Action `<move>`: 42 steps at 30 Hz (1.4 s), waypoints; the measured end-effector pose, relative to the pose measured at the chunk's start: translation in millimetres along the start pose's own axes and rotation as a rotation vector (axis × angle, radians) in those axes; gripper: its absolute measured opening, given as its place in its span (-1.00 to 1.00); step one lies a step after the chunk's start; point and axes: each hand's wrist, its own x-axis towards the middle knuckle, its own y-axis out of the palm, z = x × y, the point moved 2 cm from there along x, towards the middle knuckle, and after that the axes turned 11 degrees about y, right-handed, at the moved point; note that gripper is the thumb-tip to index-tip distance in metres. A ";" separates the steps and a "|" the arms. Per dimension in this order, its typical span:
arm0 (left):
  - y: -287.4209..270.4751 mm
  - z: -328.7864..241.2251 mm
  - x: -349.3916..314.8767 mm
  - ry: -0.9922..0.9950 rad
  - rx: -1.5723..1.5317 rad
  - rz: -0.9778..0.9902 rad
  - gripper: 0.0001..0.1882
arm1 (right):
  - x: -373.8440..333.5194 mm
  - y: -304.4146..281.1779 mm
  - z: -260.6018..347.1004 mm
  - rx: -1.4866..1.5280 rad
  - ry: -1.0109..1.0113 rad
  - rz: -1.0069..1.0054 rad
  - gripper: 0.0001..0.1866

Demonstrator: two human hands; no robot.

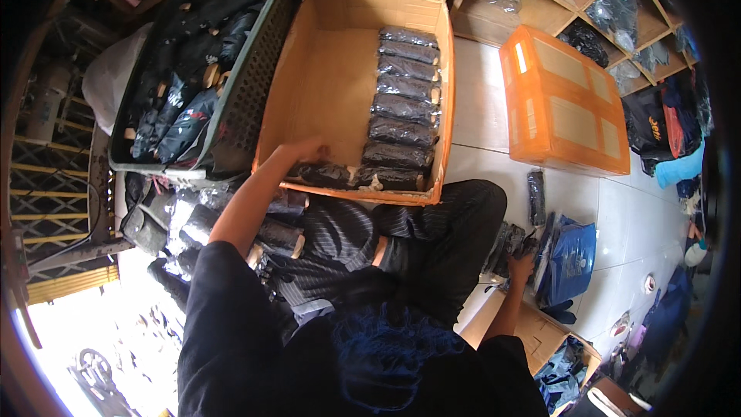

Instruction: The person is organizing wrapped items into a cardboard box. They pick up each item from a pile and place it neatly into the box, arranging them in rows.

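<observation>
The person's left hand (310, 149) is inside an open cardboard box (324, 69), just above a black packet (324, 176); whether its fingers grip it cannot be told. The right hand (522, 266) touches dark bundles (505, 241) on the floor, its hold unclear. Blue bags (571, 262) lie just right of that hand, a lone packet (536, 198) just ahead. Rightward from the left hand runs a column of wrapped packets (405, 110); farther left stands a green basket (251, 104).
</observation>
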 end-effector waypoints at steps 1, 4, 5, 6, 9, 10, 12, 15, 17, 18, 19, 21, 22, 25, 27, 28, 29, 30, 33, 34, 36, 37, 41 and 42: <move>-10.6 -10.0 -0.4 -0.024 -0.087 -0.133 -0.78 | 8.0 1.9 -9.2 0.062 -0.056 0.130 -0.22; -52.4 -39.0 -14.6 -0.026 -0.336 -0.493 -0.78 | 17.1 13.7 -21.8 0.091 -0.109 0.220 -0.17; -64.3 -45.1 -30.4 0.013 -0.411 -0.582 -0.77 | 4.7 11.5 -12.4 0.058 -0.095 0.172 -0.18; -76.1 -54.5 -45.5 0.061 -0.490 -0.672 -0.76 | -7.5 3.3 -2.4 0.023 -0.078 0.115 -0.19; -99.1 -103.5 -79.3 0.047 -0.612 -0.834 -0.75 | -8.6 6.3 -7.1 -0.010 0.028 0.021 -0.20; -104.5 -118.0 -92.1 0.025 -0.613 -0.860 -0.74 | -9.4 5.7 -3.8 0.029 -0.017 -0.012 -0.20; -106.3 -137.3 -97.9 0.001 -0.636 -0.887 -0.74 | -6.5 -7.9 -3.6 0.092 -0.078 -0.094 -0.19; -94.0 -145.6 -96.9 0.042 -0.647 -0.876 -0.71 | 21.2 -20.0 -14.0 0.405 -0.302 -0.071 -0.16; -88.7 -161.0 -109.2 0.064 -0.625 -0.875 -0.72 | 0.8 -56.8 30.5 0.465 -0.291 -0.069 -0.16; -83.5 -161.9 -109.1 0.093 -0.647 -0.885 -0.73 | -3.8 -70.5 41.9 0.475 -0.302 -0.099 -0.15; -80.9 -177.4 -108.2 0.059 -0.720 -0.881 -0.75 | -16.1 -89.2 55.8 0.586 -0.362 -0.083 -0.18; -77.3 -199.7 -94.1 0.151 -0.709 -0.843 -0.76 | -27.2 -116.8 74.0 0.778 -0.490 0.028 -0.26; -78.3 -219.2 -89.6 0.182 -0.691 -0.815 -0.77 | -42.2 -132.1 91.2 0.848 -0.508 0.118 -0.26; -78.5 -261.1 -75.7 0.230 -0.713 -0.669 -0.69 | -109.4 -179.4 159.5 1.000 -0.685 0.365 -0.25; -84.5 -282.5 -68.2 0.342 -0.418 -0.734 -0.45 | -140.7 -186.9 204.7 0.953 -0.944 0.423 -0.27; -87.7 -291.3 -61.6 0.462 -0.092 -0.843 -0.30 | -155.1 -189.9 224.3 0.849 -1.036 0.345 -0.27; -94.9 -298.4 -61.1 0.465 0.095 -0.802 -0.19 | -172.3 -195.9 247.2 0.748 -1.135 0.330 -0.27; -100.9 -301.9 -63.4 0.460 0.275 -0.755 -0.08 | -191.0 -199.8 270.6 0.641 -1.237 0.315 -0.26; -107.4 -273.2 -62.1 0.324 0.501 -0.585 -0.15 | -239.0 -191.5 332.0 0.524 -1.401 0.425 -0.27; -107.7 -256.4 -56.4 0.263 0.516 -0.503 -0.16 | -244.9 -179.5 350.6 0.474 -1.457 0.438 -0.31; -107.1 -217.0 -60.6 0.229 0.553 -0.521 -0.24 | -256.8 -147.3 385.6 0.422 -1.502 0.464 -0.33; -100.9 -197.2 -60.4 0.178 0.537 -0.559 -0.27 | -260.4 -131.3 398.8 0.376 -1.504 0.461 -0.32; -76.2 -125.5 -44.5 0.001 0.546 -0.471 -0.32 | -268.3 -36.1 445.5 0.174 -1.539 0.346 -0.22; -73.0 -111.6 -40.8 -0.027 0.500 -0.436 -0.32 | -274.5 -24.7 452.8 0.161 -1.592 0.305 -0.20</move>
